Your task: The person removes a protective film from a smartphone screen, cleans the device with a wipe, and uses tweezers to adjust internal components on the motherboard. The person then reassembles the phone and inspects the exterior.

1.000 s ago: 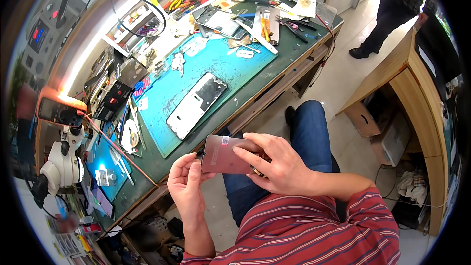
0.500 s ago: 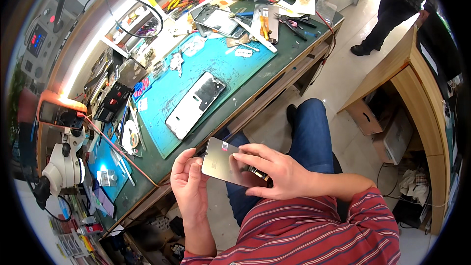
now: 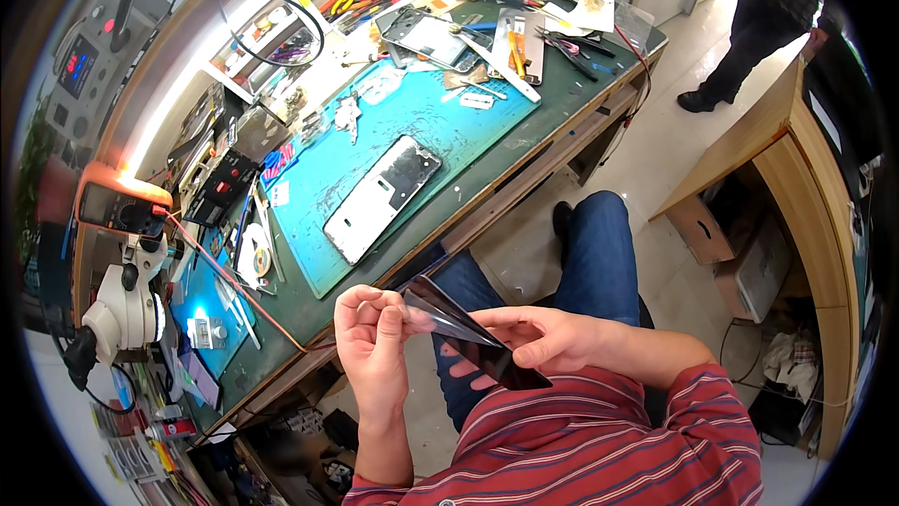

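Observation:
Above my lap, my right hand (image 3: 552, 337) grips a glossy black phone screen (image 3: 515, 372) by its lower part, thumb on the dark face and fingers beneath. A clear protective film (image 3: 448, 319) stands partly lifted off that face at its upper left. Between thumb and forefinger, my left hand (image 3: 372, 333) pinches the film's raised corner. Beyond my hands, a phone frame (image 3: 361, 223), silvery-white with a black end, lies on the blue work mat (image 3: 302, 242).
A microscope (image 3: 122, 314) and an orange multimeter (image 3: 122, 206) stand at the left. Pliers (image 3: 571, 55), an opened phone (image 3: 433, 38) and loose tools crowd the bench's far end. A wooden desk (image 3: 791, 150) is at the right; another person's legs (image 3: 744, 43) show behind it.
The screen has been turned from its metallic back to its black face. My left fingers have moved from its edge to pinch the clear film, which now lifts away at one corner.

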`<action>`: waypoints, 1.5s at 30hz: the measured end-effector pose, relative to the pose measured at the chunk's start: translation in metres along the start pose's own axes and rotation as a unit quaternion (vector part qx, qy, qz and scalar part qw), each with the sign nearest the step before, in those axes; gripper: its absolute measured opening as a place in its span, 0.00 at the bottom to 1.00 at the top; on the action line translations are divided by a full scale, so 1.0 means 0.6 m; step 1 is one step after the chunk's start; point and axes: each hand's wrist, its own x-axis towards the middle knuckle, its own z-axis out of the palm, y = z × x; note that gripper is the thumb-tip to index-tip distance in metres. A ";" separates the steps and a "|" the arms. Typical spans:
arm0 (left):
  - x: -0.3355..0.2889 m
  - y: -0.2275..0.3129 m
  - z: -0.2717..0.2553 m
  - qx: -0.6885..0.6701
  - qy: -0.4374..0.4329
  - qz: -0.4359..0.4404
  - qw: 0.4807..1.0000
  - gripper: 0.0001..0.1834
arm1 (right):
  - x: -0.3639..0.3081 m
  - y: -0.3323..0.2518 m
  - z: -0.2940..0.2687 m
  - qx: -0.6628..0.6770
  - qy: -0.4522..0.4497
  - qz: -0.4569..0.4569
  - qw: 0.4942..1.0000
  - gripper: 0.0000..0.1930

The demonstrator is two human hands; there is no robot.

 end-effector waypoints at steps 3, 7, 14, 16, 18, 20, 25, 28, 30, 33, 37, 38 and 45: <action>0.001 0.002 0.001 0.005 -0.009 0.001 1.000 0.11 | 0.000 -0.004 0.000 0.046 -0.024 0.001 0.999 0.45; 0.002 0.004 0.002 0.000 -0.022 0.007 1.000 0.11 | -0.005 -0.014 0.011 0.065 -0.027 -0.001 0.998 0.46; 0.002 0.009 -0.001 0.017 -0.056 0.011 0.998 0.10 | -0.018 -0.017 0.001 0.070 -0.041 -0.009 0.997 0.46; 0.004 0.007 -0.003 0.020 -0.056 0.014 0.998 0.10 | -0.025 -0.022 0.008 0.067 -0.016 -0.005 0.998 0.46; 0.006 0.009 -0.007 0.020 -0.055 0.009 0.998 0.10 | -0.025 -0.026 0.010 0.066 -0.027 -0.013 0.997 0.46; 0.010 0.008 -0.011 0.026 -0.058 0.008 0.998 0.10 | -0.027 -0.026 0.009 0.071 -0.031 -0.020 0.997 0.45; 0.018 0.009 -0.025 0.047 -0.079 0.010 0.996 0.10 | -0.034 -0.026 0.005 0.098 -0.037 -0.018 0.994 0.45; 0.020 0.011 -0.027 0.048 -0.082 0.006 0.995 0.10 | -0.038 -0.027 0.006 0.092 -0.029 -0.022 0.995 0.45; 0.021 0.014 -0.027 0.054 -0.080 0.004 0.995 0.10 | -0.038 -0.026 0.005 0.095 -0.032 -0.024 0.995 0.45; 0.023 0.020 -0.033 0.054 -0.086 -0.002 0.995 0.10 | -0.040 -0.028 0.007 0.102 -0.040 -0.022 0.994 0.44; 0.026 0.024 -0.038 0.059 -0.092 -0.009 0.994 0.10 | -0.041 -0.030 0.004 0.095 -0.042 -0.026 0.994 0.44; 0.026 0.025 -0.038 0.067 -0.092 -0.005 0.993 0.10 | -0.042 -0.029 0.004 0.092 -0.040 -0.028 0.995 0.44; 0.031 0.029 -0.045 0.096 -0.104 0.008 0.990 0.10 | -0.043 -0.028 0.003 0.081 -0.044 -0.035 0.995 0.44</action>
